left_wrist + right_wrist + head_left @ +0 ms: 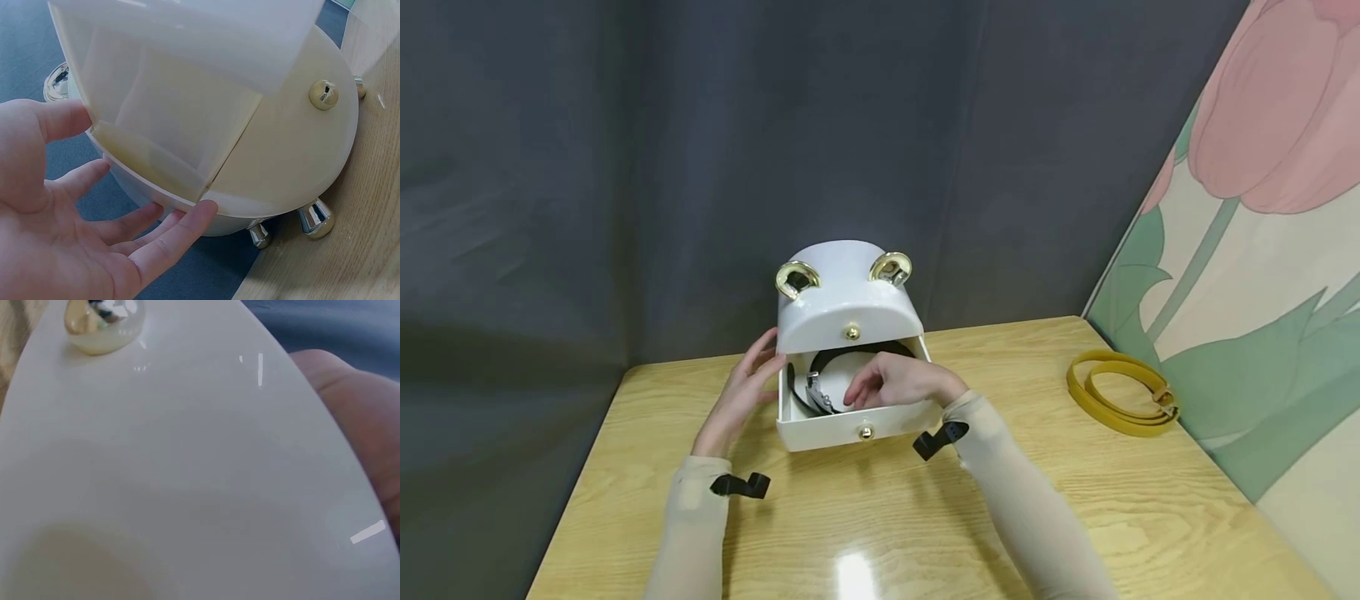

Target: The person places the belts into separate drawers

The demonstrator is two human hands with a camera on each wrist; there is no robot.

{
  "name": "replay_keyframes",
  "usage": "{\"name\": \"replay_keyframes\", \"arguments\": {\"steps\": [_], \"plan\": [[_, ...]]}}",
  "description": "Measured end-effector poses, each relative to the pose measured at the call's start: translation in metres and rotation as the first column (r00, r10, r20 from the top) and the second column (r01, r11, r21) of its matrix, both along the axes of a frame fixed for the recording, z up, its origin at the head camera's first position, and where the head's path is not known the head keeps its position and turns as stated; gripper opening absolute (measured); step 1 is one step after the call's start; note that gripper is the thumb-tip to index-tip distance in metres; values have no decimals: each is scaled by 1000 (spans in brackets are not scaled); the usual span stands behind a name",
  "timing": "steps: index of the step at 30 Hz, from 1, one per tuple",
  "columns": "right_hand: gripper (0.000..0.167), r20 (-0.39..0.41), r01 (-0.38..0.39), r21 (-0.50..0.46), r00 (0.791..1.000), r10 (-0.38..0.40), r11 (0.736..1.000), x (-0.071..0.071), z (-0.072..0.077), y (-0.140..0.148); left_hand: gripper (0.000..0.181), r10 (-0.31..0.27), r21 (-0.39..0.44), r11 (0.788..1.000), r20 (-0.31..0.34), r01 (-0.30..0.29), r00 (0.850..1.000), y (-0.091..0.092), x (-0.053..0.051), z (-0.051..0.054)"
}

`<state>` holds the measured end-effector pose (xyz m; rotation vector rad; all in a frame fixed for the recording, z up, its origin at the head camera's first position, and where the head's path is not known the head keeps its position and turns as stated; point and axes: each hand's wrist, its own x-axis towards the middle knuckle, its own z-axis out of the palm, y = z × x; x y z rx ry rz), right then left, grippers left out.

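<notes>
A white box (842,312) with two gold-rimmed rings on top stands near the table's back edge, its lower drawer (827,431) pulled out. Inside the drawer lies a coiled black belt (800,392) with a silver buckle (815,390). My right hand (898,382) reaches over the drawer front with bent fingers; its fingertips are partly hidden, so a grip on the belt cannot be made out. In the right wrist view the drawer front covers most of that hand. My left hand (741,396) rests its spread fingers (181,237) against the box's left side.
A coiled mustard-yellow belt (1101,404) lies on the wooden table (820,517) at the right, beside a tulip-patterned panel (1247,333). Behind the box hangs a dark curtain (850,125). Gold knobs (866,432) stick out from the drawer fronts.
</notes>
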<state>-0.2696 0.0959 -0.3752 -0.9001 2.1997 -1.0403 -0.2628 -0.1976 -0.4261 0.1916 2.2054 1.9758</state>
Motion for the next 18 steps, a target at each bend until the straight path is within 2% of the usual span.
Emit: {"name": "replay_keyframes", "arguments": {"steps": [8, 12, 15, 18], "plan": [[21, -26, 44, -36, 999, -45, 998, -1, -2, -2, 68, 3, -1, 1000, -3, -3, 1000, -3, 1, 0], [24, -40, 107, -76, 993, -110, 991, 2, 0, -1, 67, -1, 1, 1000, -5, 1, 1000, -3, 2, -1], [26, -79, 173, -109, 980, -182, 979, 6, 3, 3, 67, 0, 3, 1000, -8, 0, 1000, -3, 1, -2], [26, -158, 230, -158, 954, -254, 960, 11, 6, 8, 66, 6, 9, 1000, -9, -6, 1000, -2, 0, -1]]}}
